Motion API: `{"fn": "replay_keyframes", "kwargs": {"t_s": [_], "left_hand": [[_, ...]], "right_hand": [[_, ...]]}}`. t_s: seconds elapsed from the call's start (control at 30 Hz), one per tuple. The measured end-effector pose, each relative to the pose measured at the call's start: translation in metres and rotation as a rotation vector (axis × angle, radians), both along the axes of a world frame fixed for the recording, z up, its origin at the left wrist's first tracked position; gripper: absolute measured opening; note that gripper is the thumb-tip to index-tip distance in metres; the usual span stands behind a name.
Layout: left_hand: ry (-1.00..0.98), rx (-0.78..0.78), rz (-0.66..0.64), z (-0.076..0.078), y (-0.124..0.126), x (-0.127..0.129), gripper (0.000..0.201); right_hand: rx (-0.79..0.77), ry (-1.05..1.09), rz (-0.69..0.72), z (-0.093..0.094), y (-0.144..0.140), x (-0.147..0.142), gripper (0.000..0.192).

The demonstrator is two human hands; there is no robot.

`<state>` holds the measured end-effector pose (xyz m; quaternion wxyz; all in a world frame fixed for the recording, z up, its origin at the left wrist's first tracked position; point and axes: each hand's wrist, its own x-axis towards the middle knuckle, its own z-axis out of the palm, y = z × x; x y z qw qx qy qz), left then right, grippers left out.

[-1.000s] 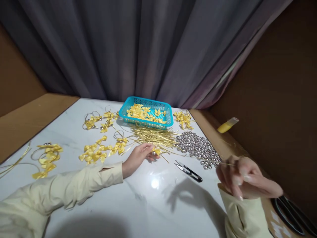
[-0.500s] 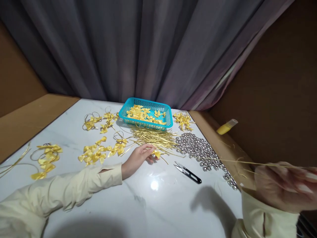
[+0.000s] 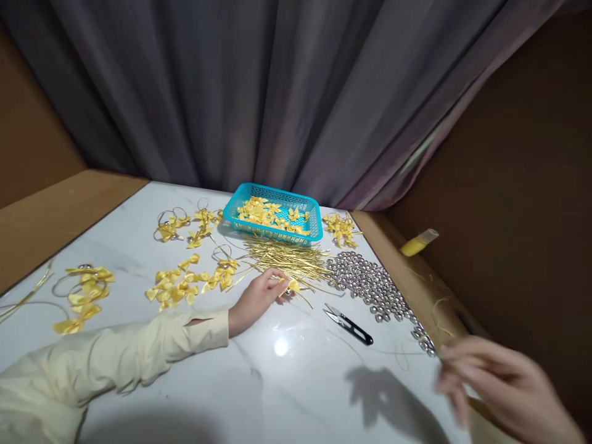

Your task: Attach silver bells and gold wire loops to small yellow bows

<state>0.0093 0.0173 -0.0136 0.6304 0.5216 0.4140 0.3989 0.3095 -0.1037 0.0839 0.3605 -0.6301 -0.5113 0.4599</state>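
Two hands: left [image 3: 256, 297] grip pinches a satin bow [image 3: 292, 284]; right [image 3: 499, 385] blurred, grip unclear.

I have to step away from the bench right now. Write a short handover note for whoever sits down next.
Left hand: resting on the table, fingers pinching a yellow bow with a silver bell.
Right hand: raised over the right table edge, blurred; whether it holds anything cannot be told.
Supplies: loose bows in the blue basket, gold strings, silver bells, snips.
Done: looped bows lie left.
Left: many bells and strings.
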Motion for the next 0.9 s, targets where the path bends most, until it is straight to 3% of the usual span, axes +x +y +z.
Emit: {"fn": "replay_keyframes", "kwargs": {"t_s": [0.1,0.2,0.27,0.37,0.47,0.57,0.7,0.8,0.9], "left_hand": [[0.034,0.061,-0.017,-0.001,0.000,-0.002,0.025],[0.110,0.179,-0.091,-0.003,0.000,-0.006,0.018],[0.137,0.223,-0.146,-0.003,0.001,-0.009,0.014],[0.149,0.246,-0.192,-0.002,0.001,-0.011,0.008],[0.174,0.273,-0.223,-0.003,0.000,-0.010,0.008],[0.208,0.297,-0.195,-0.005,0.000,-0.009,0.009],[0.230,0.293,-0.078,-0.008,0.003,-0.010,0.010],[0.192,0.273,0.071,-0.009,0.007,-0.011,0.017],[0.144,0.271,0.233,-0.007,0.009,-0.013,0.021]], "right_hand": [[-0.284,0.010,0.388,-0.013,0.020,-0.049,0.031],[-0.337,-0.097,0.627,-0.023,0.041,-0.079,0.034],[-0.235,-0.285,0.720,-0.027,0.054,-0.086,0.029],[0.148,-0.683,0.681,-0.033,0.080,-0.088,0.016],[0.297,-0.736,0.647,-0.043,0.113,-0.098,0.012],[0.365,-0.700,0.698,-0.055,0.138,-0.116,0.014],[0.386,-0.637,0.719,-0.065,0.150,-0.134,0.013],[0.370,-0.575,0.680,-0.063,0.151,-0.130,0.013],[0.349,-0.498,0.579,-0.049,0.149,-0.117,0.012]]}}
